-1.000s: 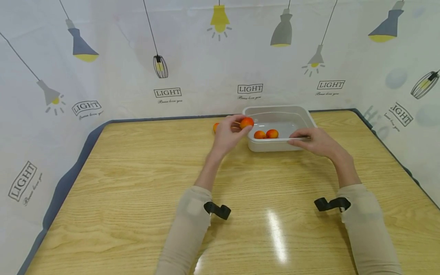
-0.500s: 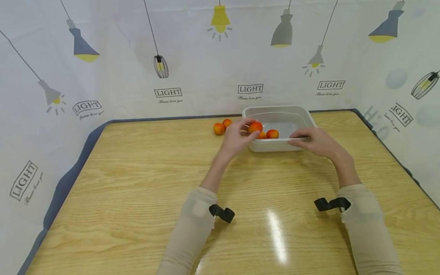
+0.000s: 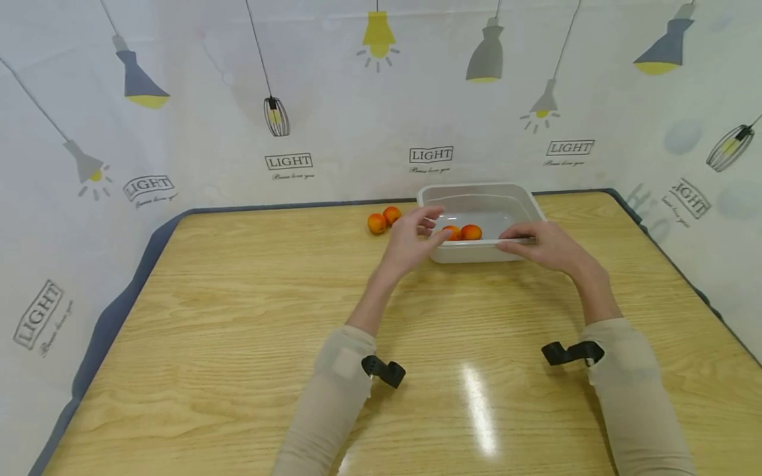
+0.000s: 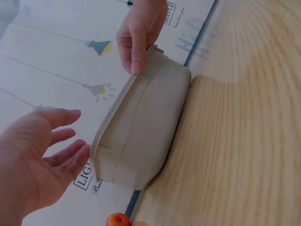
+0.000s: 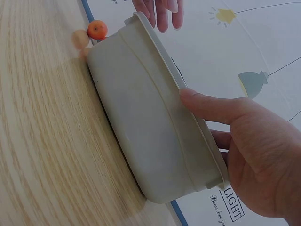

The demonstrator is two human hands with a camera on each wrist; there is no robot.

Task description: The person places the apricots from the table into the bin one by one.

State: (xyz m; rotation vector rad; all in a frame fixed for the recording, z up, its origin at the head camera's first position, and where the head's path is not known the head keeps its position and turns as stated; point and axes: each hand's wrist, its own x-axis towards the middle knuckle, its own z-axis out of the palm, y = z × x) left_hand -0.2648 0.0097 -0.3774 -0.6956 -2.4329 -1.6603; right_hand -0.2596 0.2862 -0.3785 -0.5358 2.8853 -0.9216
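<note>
A white plastic bin [image 3: 476, 252] stands on the table near its back edge. My right hand [image 3: 548, 246] grips the bin's front rim near the right corner, with the thumb outside the wall, as the right wrist view [image 5: 263, 146] shows. My left hand [image 3: 411, 239] hovers at the bin's left rim, fingers spread and holding nothing. Inside the bin, two small orange-red fruits [image 3: 471, 232] are visible against the front wall; the left one is partly covered by my left thumb. Other contents may be hidden by the wall and hand.
Two more orange-red fruits [image 3: 377, 223] lie on the wooden table [image 3: 268, 297] left of the bin, close together. A white printed cloth [image 3: 345, 112] hangs along the table's back and sides.
My left hand has moved right over the bin's left side and let go of the fruit it held. The fruits left of the bin came into fuller view. My right hand stays on the rim.
</note>
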